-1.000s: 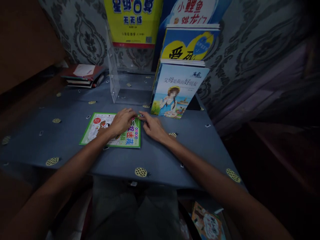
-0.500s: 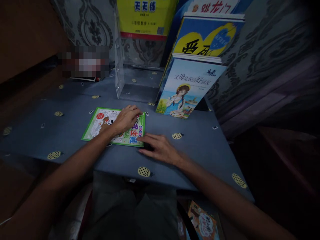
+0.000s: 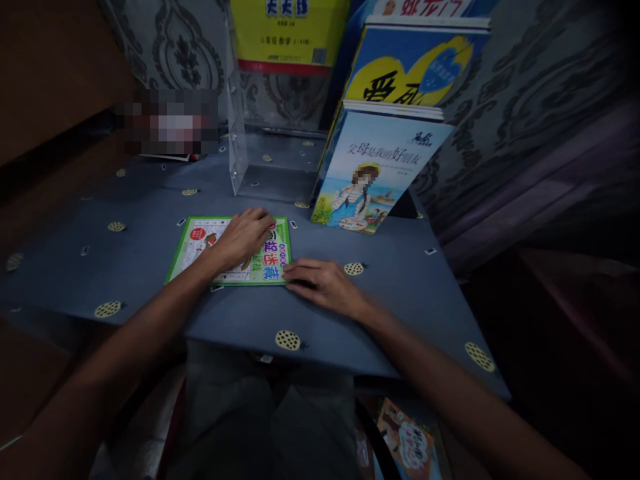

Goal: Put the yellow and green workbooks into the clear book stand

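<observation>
A thin children's book (image 3: pixel 257 275) with a green border and a picture cover lies on the patterned tablecloth. My left hand (image 3: pixel 247 235) rests palm down across the upper middle of its cover, fingers stretched toward the top right and covering part of the picture. At the lower right corner of the book, my right hand (image 3: pixel 325 287) has its thumb and fingers drawn together on the edge.
Behind the book, a clear acrylic stand (image 3: pixel 237 143) is beside a yellow book (image 3: pixel 287 40). Upright books in tiers, a light-blue one (image 3: pixel 380 177) in front, lean at the right. A blurred item (image 3: pixel 175 127) lies back left. Another book (image 3: pixel 407 437) is below the table edge.
The fingers of my right hand have closed in on the book's lower right corner, and that corner has shifted slightly up. My left hand has slid a little left on the cover.
</observation>
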